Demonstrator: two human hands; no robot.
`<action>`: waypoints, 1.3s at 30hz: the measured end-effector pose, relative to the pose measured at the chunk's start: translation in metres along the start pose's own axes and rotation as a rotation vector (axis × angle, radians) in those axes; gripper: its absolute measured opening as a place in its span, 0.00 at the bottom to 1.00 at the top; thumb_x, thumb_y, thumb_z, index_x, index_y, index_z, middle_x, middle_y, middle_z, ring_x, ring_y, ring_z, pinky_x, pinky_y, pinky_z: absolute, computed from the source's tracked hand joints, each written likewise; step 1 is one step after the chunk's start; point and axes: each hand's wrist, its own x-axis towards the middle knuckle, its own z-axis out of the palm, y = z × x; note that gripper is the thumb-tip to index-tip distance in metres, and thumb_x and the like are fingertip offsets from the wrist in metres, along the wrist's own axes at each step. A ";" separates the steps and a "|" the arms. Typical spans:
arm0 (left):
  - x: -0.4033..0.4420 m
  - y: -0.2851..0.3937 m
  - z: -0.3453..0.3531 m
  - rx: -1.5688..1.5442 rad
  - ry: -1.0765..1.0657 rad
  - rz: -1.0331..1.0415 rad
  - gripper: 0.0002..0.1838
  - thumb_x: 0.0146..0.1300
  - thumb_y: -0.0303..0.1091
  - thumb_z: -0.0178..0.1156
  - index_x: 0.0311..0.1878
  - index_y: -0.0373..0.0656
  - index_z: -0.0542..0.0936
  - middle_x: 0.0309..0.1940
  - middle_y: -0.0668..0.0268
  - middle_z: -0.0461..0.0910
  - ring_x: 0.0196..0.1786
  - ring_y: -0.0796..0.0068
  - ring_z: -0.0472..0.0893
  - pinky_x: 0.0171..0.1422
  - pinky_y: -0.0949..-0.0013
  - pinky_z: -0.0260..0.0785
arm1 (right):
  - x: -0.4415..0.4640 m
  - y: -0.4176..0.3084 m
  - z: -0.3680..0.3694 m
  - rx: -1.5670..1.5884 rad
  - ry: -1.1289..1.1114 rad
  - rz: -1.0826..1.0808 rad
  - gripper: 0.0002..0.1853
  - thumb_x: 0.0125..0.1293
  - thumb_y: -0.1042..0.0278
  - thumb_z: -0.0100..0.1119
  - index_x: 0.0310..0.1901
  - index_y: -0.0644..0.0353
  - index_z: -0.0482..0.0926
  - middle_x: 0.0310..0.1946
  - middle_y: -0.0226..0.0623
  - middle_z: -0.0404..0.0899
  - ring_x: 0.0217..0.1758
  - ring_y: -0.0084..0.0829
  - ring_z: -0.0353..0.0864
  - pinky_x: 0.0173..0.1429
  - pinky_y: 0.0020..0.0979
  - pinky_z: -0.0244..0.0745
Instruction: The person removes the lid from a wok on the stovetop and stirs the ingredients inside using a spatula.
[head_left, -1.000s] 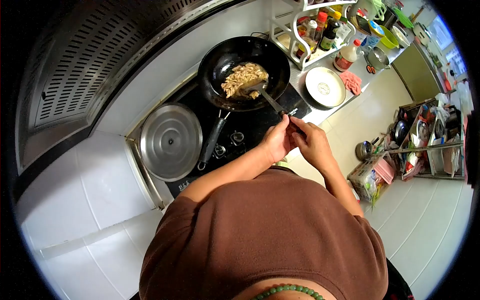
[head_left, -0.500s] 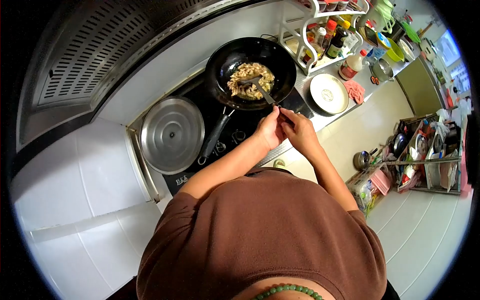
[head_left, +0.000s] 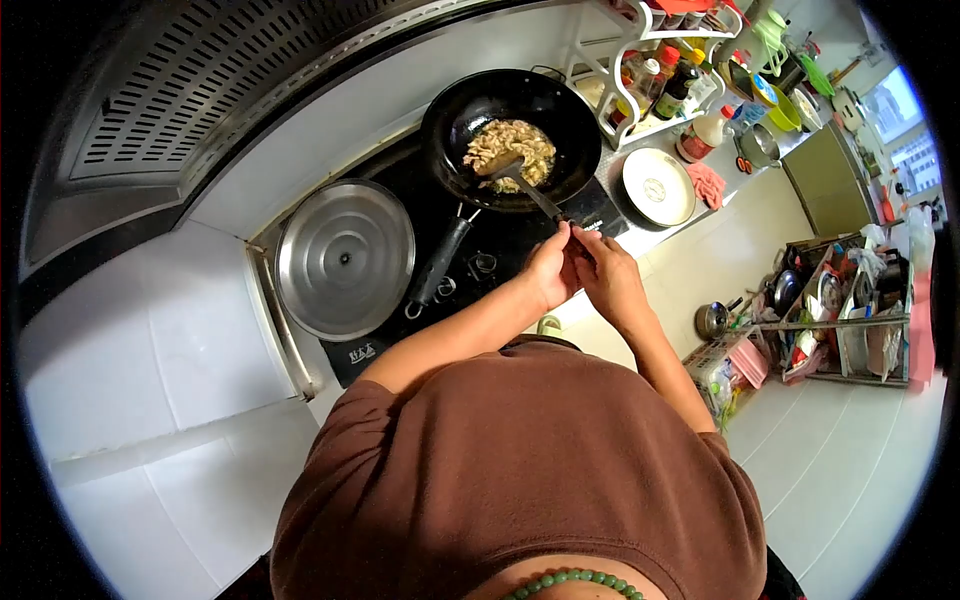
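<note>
Both of my hands are together on the handle of a metal spatula (head_left: 541, 199), just outside the near rim of a black wok (head_left: 580, 130). My left hand (head_left: 551, 270) is closed round the handle from the left. My right hand (head_left: 610, 280) closes on it from the right, its fingers partly hiding the handle's end. Down in the wok, the spatula's blade touches the near side of a heap of browned, sliced food (head_left: 510, 142), which looks like meat. The wok's own black handle (head_left: 440, 262) points toward me, untouched.
Left of the wok, a round metal lid (head_left: 345, 262) lies on the black cooktop (head_left: 480, 235). On the right are a white plate (head_left: 658, 188), a pink cloth (head_left: 706, 185), a red-capped bottle (head_left: 705, 135) and a white rack (head_left: 625, 75) of seasoning bottles. A range hood (head_left: 190, 100) overhangs the upper left.
My hands have drawn the spatula slightly back toward me, its blade now nearer the wok's near side. The food sits more toward the far side. The whole view has shifted a little.
</note>
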 end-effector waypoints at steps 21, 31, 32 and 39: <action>0.005 -0.023 0.018 0.101 -0.107 0.090 0.27 0.70 0.54 0.37 0.53 0.43 0.74 0.51 0.67 0.75 0.55 0.70 0.72 0.61 0.64 0.64 | -0.001 0.003 -0.036 0.094 -0.027 0.049 0.22 0.54 0.77 0.57 0.53 0.58 0.75 0.33 0.49 0.77 0.36 0.47 0.78 0.42 0.38 0.73; 0.045 -0.036 0.023 0.050 -0.013 0.146 0.27 0.71 0.54 0.34 0.52 0.42 0.74 0.51 0.66 0.74 0.55 0.70 0.72 0.62 0.63 0.63 | 0.019 0.056 -0.048 0.050 -0.128 -0.058 0.21 0.56 0.72 0.56 0.54 0.57 0.73 0.37 0.51 0.76 0.36 0.51 0.78 0.42 0.42 0.75; 0.044 -0.039 0.026 0.074 -0.007 0.141 0.28 0.71 0.55 0.34 0.52 0.42 0.74 0.52 0.66 0.74 0.56 0.70 0.71 0.62 0.63 0.63 | 0.018 0.058 -0.053 0.067 -0.129 -0.065 0.21 0.56 0.72 0.56 0.54 0.57 0.73 0.37 0.51 0.76 0.36 0.51 0.78 0.42 0.42 0.75; 0.036 -0.056 0.048 0.114 -0.065 0.109 0.29 0.70 0.57 0.35 0.55 0.43 0.72 0.53 0.66 0.73 0.56 0.70 0.72 0.62 0.64 0.64 | 0.011 0.050 -0.093 0.098 -0.195 -0.001 0.21 0.55 0.76 0.57 0.53 0.60 0.74 0.35 0.50 0.77 0.37 0.49 0.77 0.42 0.39 0.73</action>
